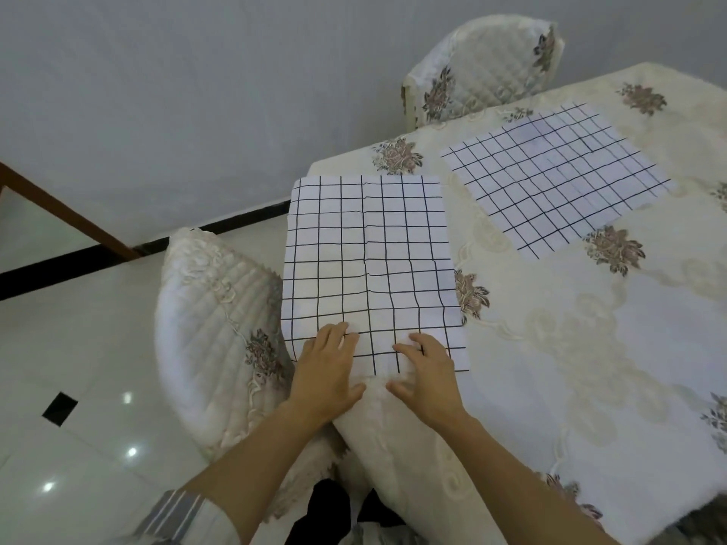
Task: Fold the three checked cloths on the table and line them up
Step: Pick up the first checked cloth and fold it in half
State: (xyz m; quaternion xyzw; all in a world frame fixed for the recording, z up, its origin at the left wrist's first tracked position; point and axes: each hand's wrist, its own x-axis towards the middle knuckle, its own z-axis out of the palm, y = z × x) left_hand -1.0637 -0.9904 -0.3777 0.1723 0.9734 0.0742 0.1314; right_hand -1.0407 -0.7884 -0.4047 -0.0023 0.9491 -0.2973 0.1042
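Checked cloth (366, 269) | left hand (328, 371), right hand (427, 381) flat on it | cream floral tablecloth (590, 367) | quilted chairs (204, 328) | white tiles (98, 367)

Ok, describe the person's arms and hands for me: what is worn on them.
The left hand and right hand are bare: no gloves, rings or watch show. Both forearms are bare too. The left arm has a sleeve ending near the elbow, striped grey and white with a pale hem. No sleeve shows on the right arm.
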